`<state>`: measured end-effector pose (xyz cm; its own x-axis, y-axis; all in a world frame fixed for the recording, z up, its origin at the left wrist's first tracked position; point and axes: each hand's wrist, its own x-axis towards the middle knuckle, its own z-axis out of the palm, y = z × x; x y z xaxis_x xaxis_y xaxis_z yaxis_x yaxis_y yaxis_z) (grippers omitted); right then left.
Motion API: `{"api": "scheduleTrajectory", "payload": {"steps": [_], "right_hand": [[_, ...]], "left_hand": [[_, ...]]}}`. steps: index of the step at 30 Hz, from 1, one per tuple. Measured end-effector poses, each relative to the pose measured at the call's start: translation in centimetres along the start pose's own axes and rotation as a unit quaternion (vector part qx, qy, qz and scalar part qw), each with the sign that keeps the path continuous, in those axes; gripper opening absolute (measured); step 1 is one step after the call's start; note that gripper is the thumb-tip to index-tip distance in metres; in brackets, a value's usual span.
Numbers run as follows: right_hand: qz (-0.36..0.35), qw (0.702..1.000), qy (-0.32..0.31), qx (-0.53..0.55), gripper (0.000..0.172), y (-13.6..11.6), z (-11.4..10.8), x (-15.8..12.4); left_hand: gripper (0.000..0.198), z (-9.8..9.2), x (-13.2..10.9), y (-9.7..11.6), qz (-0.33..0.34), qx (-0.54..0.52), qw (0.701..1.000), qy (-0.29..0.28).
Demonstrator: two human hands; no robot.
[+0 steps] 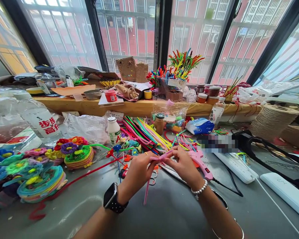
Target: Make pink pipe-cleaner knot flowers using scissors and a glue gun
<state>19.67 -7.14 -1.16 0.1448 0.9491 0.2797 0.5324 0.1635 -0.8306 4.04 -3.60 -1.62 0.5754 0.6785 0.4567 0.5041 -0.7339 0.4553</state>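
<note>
My left hand [139, 171], with a black smartwatch on its wrist, and my right hand [183, 166], with a pearl bracelet, meet above the grey table. Both pinch a pink pipe cleaner [147, 186] near its top, where it is bent between the fingertips. Its long free end hangs down toward me. A pile of coloured pipe cleaners [144, 132] lies just beyond my hands. Scissors [153, 177] lie under my hands, partly hidden.
A pink glue gun [201, 162] lies right of my hands, its black cord trailing right. Finished pipe-cleaner flower coasters [40, 182] crowd the left. A water bottle [38, 118], small white bottle [114, 130], twine spool [271, 121], white power strip [236, 166] and cluttered wooden shelf [139, 107] surround the table.
</note>
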Motion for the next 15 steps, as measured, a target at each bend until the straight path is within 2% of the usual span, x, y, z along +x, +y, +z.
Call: {"api": "scheduleTrajectory", "payload": {"steps": [4, 6, 8, 10, 12, 15], "right_hand": [[0.091, 0.99, -0.017, 0.106, 0.012, 0.2, 0.5, 0.1], [0.137, 0.971, -0.056, 0.187, 0.011, 0.4, 0.7, 0.1], [0.171, 0.944, -0.107, 0.26, 0.013, 0.5, 0.5, 0.2], [0.186, 0.921, -0.161, 0.303, 0.013, 0.5, -0.1, 0.2], [0.181, 0.907, -0.209, 0.319, 0.016, 0.5, -0.8, 0.3], [0.141, 0.915, -0.226, 0.302, 0.021, 0.2, -1.6, 0.3]], "left_hand": [[0.018, 0.3, -0.2, 0.0, 0.098, 0.115, 0.987, 0.046], [0.018, 0.3, -0.3, 0.0, 0.134, 0.138, 0.979, 0.069], [0.018, 0.3, -0.3, 0.1, 0.138, 0.119, 0.98, 0.076], [0.017, 0.0, -0.3, 0.3, 0.104, 0.042, 0.992, 0.059], [0.016, -0.3, -0.1, 0.4, 0.037, -0.082, 0.996, 0.021], [0.022, -0.7, 0.2, 0.6, -0.08, -0.252, 0.963, -0.049]]}}
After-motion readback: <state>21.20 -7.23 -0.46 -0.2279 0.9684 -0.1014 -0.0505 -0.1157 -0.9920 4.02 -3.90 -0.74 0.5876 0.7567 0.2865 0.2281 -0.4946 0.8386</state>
